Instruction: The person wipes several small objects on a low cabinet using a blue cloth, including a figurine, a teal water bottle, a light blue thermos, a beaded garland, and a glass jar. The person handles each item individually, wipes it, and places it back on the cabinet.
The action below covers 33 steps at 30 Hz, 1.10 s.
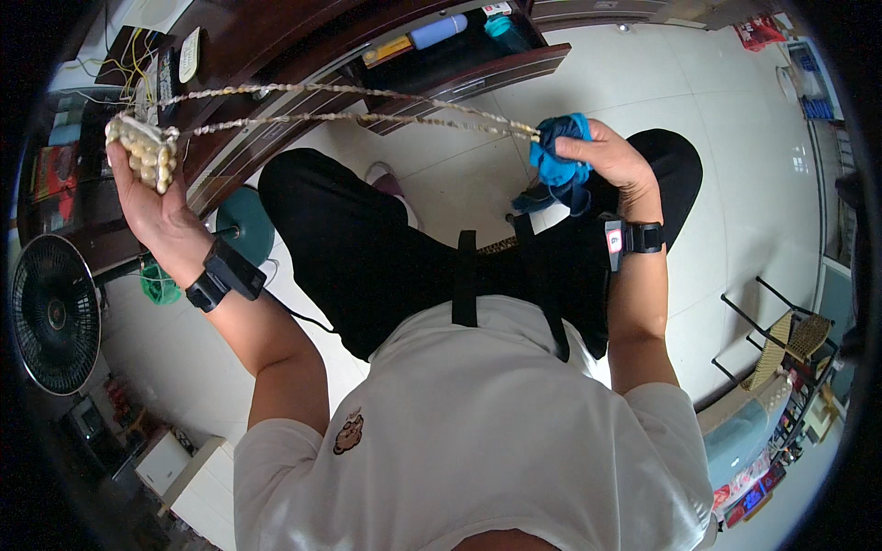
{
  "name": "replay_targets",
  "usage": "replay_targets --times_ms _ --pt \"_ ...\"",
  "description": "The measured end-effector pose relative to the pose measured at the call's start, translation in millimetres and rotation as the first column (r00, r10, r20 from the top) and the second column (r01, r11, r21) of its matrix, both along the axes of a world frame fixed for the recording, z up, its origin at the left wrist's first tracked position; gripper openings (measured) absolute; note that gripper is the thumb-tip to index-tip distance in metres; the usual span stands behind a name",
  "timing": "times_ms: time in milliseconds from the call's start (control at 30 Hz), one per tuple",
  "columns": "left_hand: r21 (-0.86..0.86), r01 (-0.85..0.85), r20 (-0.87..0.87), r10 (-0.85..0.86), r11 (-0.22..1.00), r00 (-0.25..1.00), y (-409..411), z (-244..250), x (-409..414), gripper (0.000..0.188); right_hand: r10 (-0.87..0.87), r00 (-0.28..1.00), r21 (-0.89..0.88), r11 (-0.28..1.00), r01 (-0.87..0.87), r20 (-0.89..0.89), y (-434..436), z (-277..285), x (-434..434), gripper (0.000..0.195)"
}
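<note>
My left hand [155, 206] holds up a small pouch covered in pale shells or beads [145, 155] at the far left. Two strands of its beaded strap [331, 117] run stretched across to the right. Their far end meets a bunched blue cloth [561, 155], which my right hand [606, 155] grips above my right knee. Part of the cloth hangs down below the fingers. Whether the strap is pinched in the cloth or in the fingers is partly hidden. Both wrists wear black straps with small devices.
An open drawer [475, 82] of a dark wooden cabinet juts out ahead, with a blue-violet bottle [439, 31] and a teal item [506, 33] inside. Remote controls [189, 55] and cables lie on the cabinet top. A standing fan [56, 313] is at left, a wicker-seated chair [772, 348] at right.
</note>
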<state>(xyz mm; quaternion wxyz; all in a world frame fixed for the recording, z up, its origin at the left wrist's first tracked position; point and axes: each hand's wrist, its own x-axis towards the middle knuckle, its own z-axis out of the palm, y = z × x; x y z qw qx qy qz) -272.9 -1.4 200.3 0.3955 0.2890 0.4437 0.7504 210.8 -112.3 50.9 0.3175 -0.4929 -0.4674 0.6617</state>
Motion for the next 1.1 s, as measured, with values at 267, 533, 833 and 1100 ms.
replay_targets --times_ms 267,533,833,1100 --pt "-0.116 0.873 -0.133 -0.878 0.474 0.459 -41 -66 116 0.061 0.028 0.994 0.378 0.923 -0.066 0.104 24 63 -64 0.028" --pt "-0.406 0.896 0.132 -0.958 0.18 0.253 -57 -66 156 0.061 -0.083 0.973 0.485 0.874 -0.034 0.216 33 81 -60 0.025" --pt "-0.19 0.982 0.519 -0.849 0.002 0.102 -82 -111 178 0.077 -0.106 0.95 0.351 0.936 -0.004 0.294 5 44 -70 0.025" --pt "0.019 0.895 0.614 -0.712 0.446 0.342 -35 -100 147 0.059 -0.465 0.765 -0.053 0.866 0.497 -0.445 -4 12 -6 0.024"
